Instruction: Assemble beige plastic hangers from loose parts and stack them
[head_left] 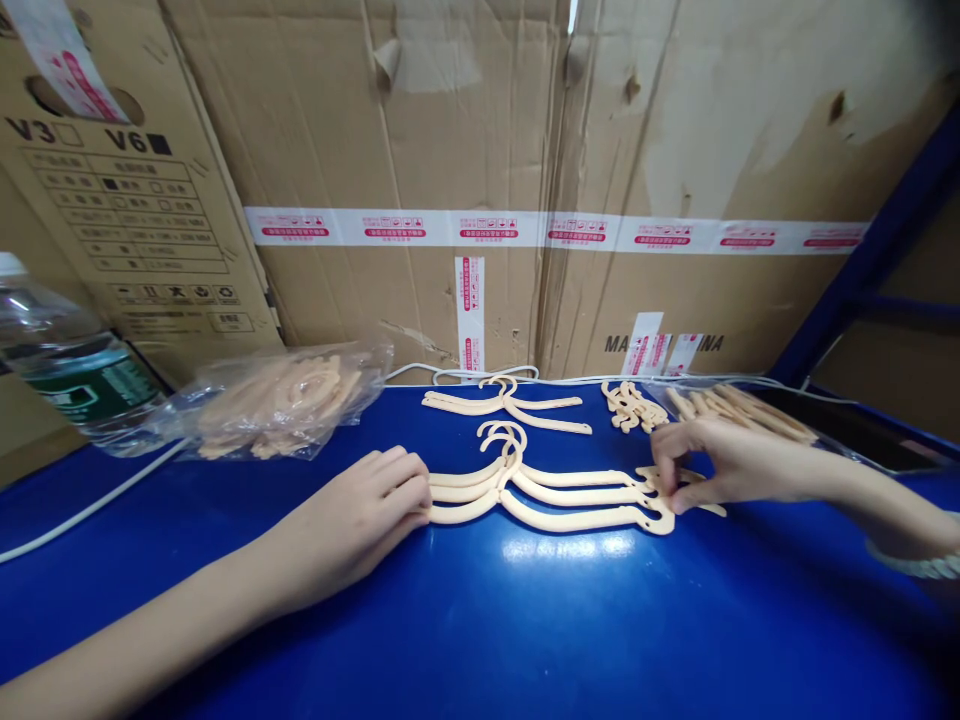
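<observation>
At the far left, a printed cardboard box (127,220) stood behind a clear bottle (86,375) with a green label. A white cable (90,505) ran along the table (450,640) in front of the bottle. Next to the bottle lay a clear plastic bag (277,400) containing pale parts.

The left hand (386,510) was positioned over the left ends of the front hangers (574,522), with its fingers curled close together; the fingertips were partly hidden, so a firm pinch could not be confirmed. The front hangers — three in number — lay flat on the blue table between the two hands, hooks pointing away from the person. Behind them, near the large cardboard wall (405,300), lay the rear hangers (547,425), also with hooks to the back.

To the right of the rear hangers was a small heap of curved pieces (634,408). The right hand (690,465) pinched an end piece (660,522) between thumb and forefinger, at the right tips of the front hangers. A second bag (739,412), holding slender parts, lay just behind this hand. A pale bracelet (915,565) encircled the right wrist.
</observation>
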